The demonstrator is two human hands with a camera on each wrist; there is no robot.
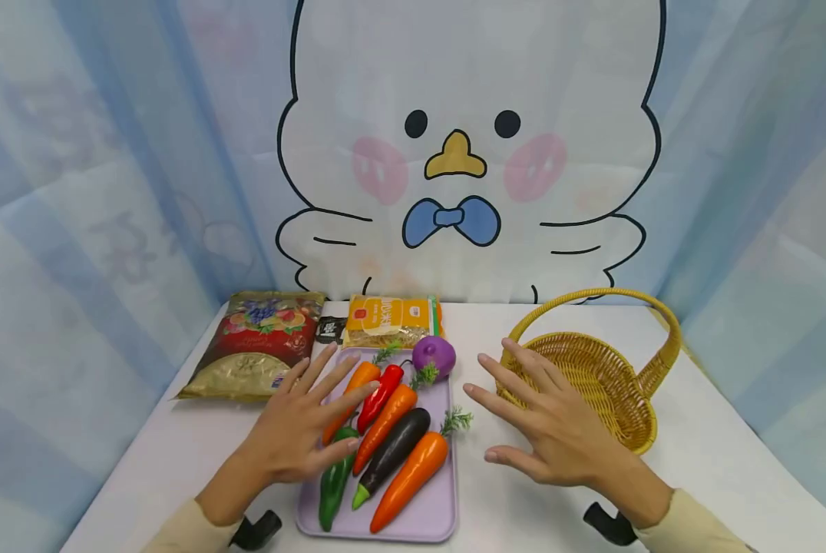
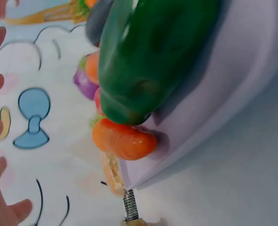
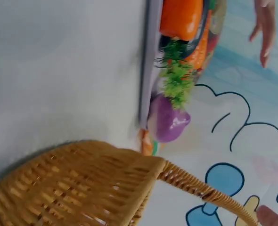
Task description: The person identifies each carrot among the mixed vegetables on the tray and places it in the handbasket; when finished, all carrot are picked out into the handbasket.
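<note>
My left hand [image 1: 309, 426] hovers with spread fingers over the left side of a lilac tray [image 1: 420, 530]. On that tray lie a green pepper [image 1: 337, 480], a red chili pepper [image 1: 380, 398], a dark eggplant [image 1: 392, 453] and orange carrots, the nearest carrot [image 1: 411, 482] at the right. A purple onion [image 1: 434, 356] sits at the tray's far right corner. My right hand [image 1: 554, 418], fingers also spread, is held in front of a yellow wicker basket [image 1: 582, 376] and overlaps its left side in the head view. Neither hand holds anything.
A dark red and gold bag [image 1: 264, 346] lies at the back left. Beside it are a small black packet [image 1: 330, 329] and a yellow grain packet [image 1: 392, 321] behind the tray. A curtain with a cartoon bird [image 1: 468, 77] hangs behind the white table [image 1: 506, 514].
</note>
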